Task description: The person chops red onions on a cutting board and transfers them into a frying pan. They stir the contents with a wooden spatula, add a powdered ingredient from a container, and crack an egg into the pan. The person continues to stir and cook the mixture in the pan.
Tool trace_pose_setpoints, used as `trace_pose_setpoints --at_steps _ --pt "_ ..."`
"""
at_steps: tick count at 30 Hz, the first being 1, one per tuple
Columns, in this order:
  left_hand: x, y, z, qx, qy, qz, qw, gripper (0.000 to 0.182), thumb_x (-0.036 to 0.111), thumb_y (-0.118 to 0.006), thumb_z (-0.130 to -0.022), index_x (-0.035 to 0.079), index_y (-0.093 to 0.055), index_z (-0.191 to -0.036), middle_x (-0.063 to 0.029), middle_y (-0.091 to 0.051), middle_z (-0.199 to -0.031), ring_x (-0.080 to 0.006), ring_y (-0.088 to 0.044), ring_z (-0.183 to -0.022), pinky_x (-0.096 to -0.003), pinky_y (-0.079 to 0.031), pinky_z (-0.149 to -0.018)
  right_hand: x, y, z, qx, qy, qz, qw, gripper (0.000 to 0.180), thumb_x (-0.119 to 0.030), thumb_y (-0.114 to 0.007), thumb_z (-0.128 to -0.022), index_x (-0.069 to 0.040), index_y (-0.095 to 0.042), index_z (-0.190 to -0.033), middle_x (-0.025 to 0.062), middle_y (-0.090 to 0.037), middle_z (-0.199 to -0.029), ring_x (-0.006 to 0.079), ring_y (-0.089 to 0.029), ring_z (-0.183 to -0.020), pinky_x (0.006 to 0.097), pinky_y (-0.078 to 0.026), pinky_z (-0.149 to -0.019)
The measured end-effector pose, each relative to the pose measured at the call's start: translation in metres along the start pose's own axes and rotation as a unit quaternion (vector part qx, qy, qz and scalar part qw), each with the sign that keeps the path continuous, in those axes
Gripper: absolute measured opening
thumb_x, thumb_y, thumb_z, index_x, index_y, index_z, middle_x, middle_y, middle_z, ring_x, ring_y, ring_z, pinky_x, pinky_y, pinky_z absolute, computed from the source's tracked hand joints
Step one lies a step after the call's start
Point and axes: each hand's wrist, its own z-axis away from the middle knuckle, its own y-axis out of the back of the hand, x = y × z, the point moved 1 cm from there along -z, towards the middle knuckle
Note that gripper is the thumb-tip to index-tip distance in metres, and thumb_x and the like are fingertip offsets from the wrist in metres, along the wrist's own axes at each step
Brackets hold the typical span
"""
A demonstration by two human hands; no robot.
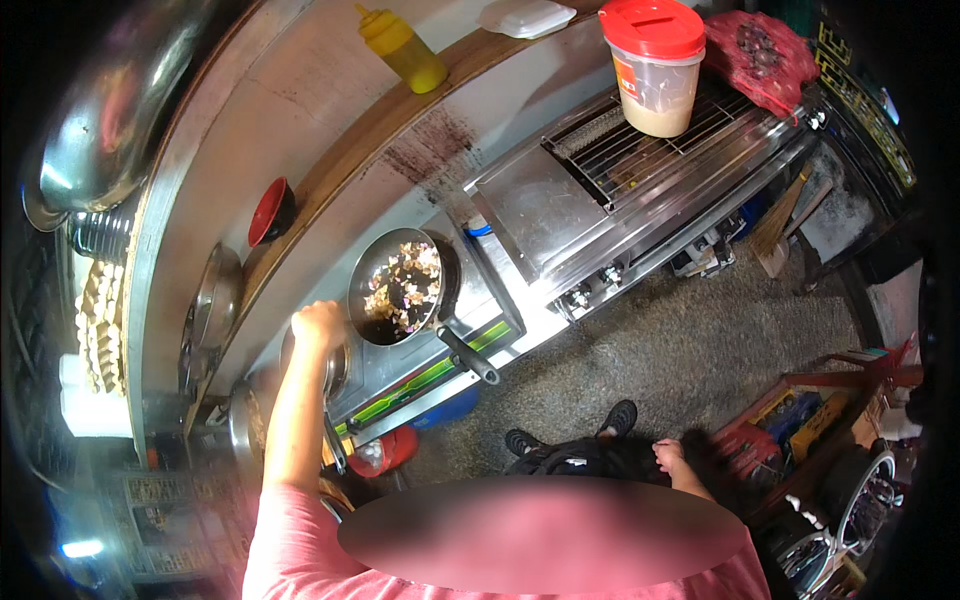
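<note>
My left hand point(319, 324) is raised over a second pan point(337, 371) on the left burner, its fingers curled; whether it holds anything is not clear. Just to its right a dark frying pan point(386, 322) sits on the gas stove point(472, 285), with chopped pale and purplish pieces of food point(405, 281) in it. The black handle point(466, 354) of that pan points towards me, untouched. Down beside my body on the right hangs my right hand point(667, 454), away from the stove, with fingers loosely curled and no object visible in it.
A steel griddle point(540, 202) and a grill rack point(697, 127) adjoin the stove. On the rack stand a red-lidded plastic container point(656, 82) and a red mesh bag point(765, 56). A yellow squeeze bottle point(405, 52) and a red bowl point(270, 212) are on the wooden ledge. A red bucket point(390, 454) is below.
</note>
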Motion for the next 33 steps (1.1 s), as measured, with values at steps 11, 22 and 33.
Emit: trace_pose_setpoints --at_steps 11,22,33 --pt "-0.036 -0.021 -0.081 -0.044 0.045 0.267 0.962 0.033 0.024 -0.066 -0.093 0.001 -0.076 -0.114 -0.0229 -0.073 -0.115 -0.0357 -0.072 -0.109 -0.0485 -0.058 -0.095 -0.036 -0.036 0.057 0.006 0.094 -0.083 0.992 0.023 -0.028 -0.07 -0.096 -0.013 -0.071 -0.113 -0.0015 -0.063 -0.08 0.0108 -0.058 -0.065 0.0306 -0.046 -0.054" --pt "-0.03 -0.015 -0.079 0.085 -0.15 0.212 0.962 0.024 0.016 -0.066 -0.089 0.002 -0.078 -0.104 -0.0242 -0.074 -0.11 -0.0378 -0.072 -0.107 -0.0479 -0.058 -0.093 -0.308 -0.172 0.328 0.091 0.583 0.003 0.808 0.047 -0.042 -0.068 -0.098 -0.008 -0.065 -0.131 0.0159 -0.069 -0.121 0.029 -0.07 -0.103 0.0393 -0.057 -0.089" --pt "-0.065 -0.056 -0.058 0.214 -0.137 0.221 0.942 0.02 0.019 -0.066 -0.085 0.014 -0.08 -0.099 -0.015 -0.077 -0.099 -0.0315 -0.075 -0.095 -0.0448 -0.061 -0.084 -0.345 -0.208 0.364 0.235 0.582 0.336 0.702 0.05 -0.022 -0.056 -0.101 -0.015 -0.052 -0.15 0.0199 -0.065 -0.107 0.0381 -0.073 -0.084 0.048 -0.062 -0.072"
